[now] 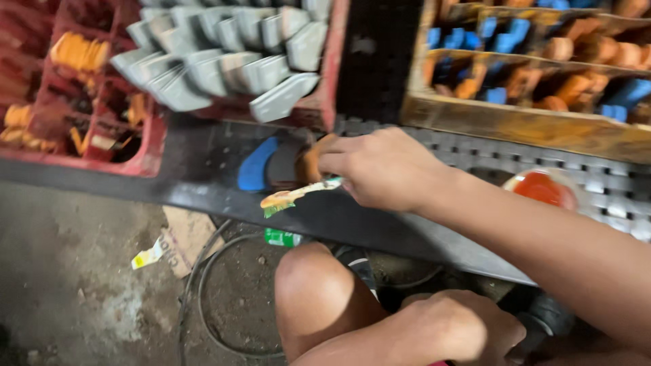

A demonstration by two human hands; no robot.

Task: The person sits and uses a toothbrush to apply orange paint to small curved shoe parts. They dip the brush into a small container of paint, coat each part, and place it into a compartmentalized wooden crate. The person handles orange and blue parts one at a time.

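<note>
Nearest to the camera, the left hand [453,331] rests low beside the bare knee [313,291], fingers curled loosely; I cannot tell if it holds anything, because the underside is hidden. Beneath it, on the dirty floor [74,271], lie a loop of cable [203,298], a piece of cardboard [184,237] and a small green packet [282,238]

A little farther, the right hand [383,169] is closed around the handle of a small brush [293,198], pinching it between thumb and fingers. The brush head points to the left and carries orange glue or paint, with green bristles below. It looks light and stiff, a thin plastic stick, probably a bit slippery where it is wet; the dry handle end, where the fingers already are, seems the good place to grip

Just behind the brush, on the dark perforated metal bench [447,146], lies a shoe sole piece [271,166], blue and dark with an orange edge, touching the fingertips. It appears flat, light and somewhat flexible, best held by the edges away from the wet part. To the right stands a small tin of orange glue [541,186]

Farthest, a red crate [152,146] holds grey soles [224,54], and a wooden crate [515,122] holds blue and orange pieces
</note>
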